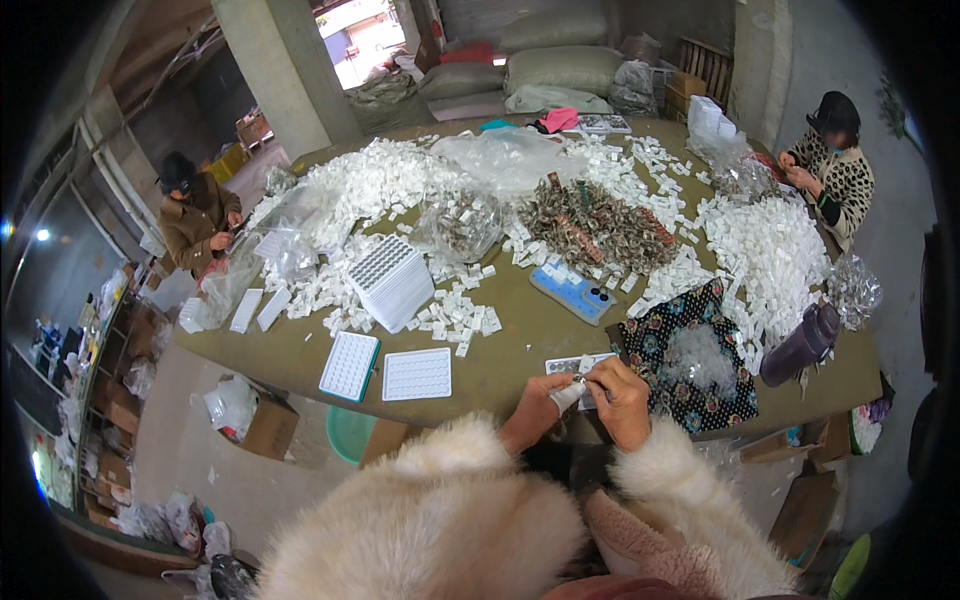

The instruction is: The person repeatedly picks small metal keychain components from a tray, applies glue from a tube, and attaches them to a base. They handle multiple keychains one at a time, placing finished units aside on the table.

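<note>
At the near edge of the surface, my left hand and right hand meet, both grips pinching a small white piece just over a grey tray.

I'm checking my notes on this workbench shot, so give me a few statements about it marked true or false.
1. Both hands, the left hand and the right hand, meet over one small white piece. True.
2. The purple bottle stands to the person's left. False: it is on the right, near the table edge.
3. Two flat white trays lie side by side left of the hands. True.
4. The dark floral cloth lies under the stack of white trays. False: the cloth is right of the hands, the stack farther left.
5. A green basin sits on the tabletop. False: it is on the floor below the table edge.
</note>
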`<state>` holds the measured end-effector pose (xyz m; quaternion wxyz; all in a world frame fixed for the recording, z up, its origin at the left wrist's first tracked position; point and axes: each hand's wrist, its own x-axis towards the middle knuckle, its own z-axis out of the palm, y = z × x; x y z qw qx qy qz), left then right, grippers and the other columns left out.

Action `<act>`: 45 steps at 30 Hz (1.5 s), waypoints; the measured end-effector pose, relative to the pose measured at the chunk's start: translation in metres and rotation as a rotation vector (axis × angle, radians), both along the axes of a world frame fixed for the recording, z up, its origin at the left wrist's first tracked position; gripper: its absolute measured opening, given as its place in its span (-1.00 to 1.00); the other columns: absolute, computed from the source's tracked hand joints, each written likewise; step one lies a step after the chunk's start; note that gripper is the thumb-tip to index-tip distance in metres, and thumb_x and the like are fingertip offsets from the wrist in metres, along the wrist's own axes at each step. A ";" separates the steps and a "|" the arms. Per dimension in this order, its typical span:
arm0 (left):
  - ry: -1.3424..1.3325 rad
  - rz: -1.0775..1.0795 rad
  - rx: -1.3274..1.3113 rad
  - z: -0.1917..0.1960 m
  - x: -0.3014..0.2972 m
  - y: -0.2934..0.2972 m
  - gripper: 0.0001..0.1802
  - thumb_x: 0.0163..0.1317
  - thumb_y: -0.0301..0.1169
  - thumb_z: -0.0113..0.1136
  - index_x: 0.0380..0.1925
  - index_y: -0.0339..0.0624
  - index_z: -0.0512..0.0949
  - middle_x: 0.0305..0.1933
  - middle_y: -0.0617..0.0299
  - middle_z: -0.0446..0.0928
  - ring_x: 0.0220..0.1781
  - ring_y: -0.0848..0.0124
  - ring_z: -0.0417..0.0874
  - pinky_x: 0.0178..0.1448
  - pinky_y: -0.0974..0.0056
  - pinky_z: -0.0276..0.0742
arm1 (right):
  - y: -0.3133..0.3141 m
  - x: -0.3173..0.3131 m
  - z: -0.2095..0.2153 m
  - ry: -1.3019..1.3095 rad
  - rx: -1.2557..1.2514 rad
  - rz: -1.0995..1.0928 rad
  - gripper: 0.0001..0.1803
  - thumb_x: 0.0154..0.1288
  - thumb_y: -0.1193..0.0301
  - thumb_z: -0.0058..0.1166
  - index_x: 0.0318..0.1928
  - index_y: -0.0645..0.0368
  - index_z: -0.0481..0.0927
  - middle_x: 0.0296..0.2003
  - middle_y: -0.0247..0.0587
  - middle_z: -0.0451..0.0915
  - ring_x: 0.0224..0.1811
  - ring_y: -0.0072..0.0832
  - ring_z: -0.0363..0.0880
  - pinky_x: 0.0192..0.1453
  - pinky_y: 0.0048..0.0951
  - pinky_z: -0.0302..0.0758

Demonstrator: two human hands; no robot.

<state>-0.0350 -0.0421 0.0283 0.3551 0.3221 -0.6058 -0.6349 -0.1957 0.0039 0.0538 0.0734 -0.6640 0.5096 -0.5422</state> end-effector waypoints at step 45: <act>0.330 -0.057 0.755 0.033 0.025 0.006 -0.75 0.46 -0.18 0.14 -0.16 -0.12 0.56 -0.46 0.39 0.51 -0.64 0.63 0.41 -0.58 0.46 0.34 | -0.005 0.021 0.008 0.027 -0.128 0.119 -0.56 -0.03 0.57 0.38 -0.04 0.21 0.70 -0.13 -0.15 0.71 -0.19 -0.26 0.65 -0.13 -0.36 0.57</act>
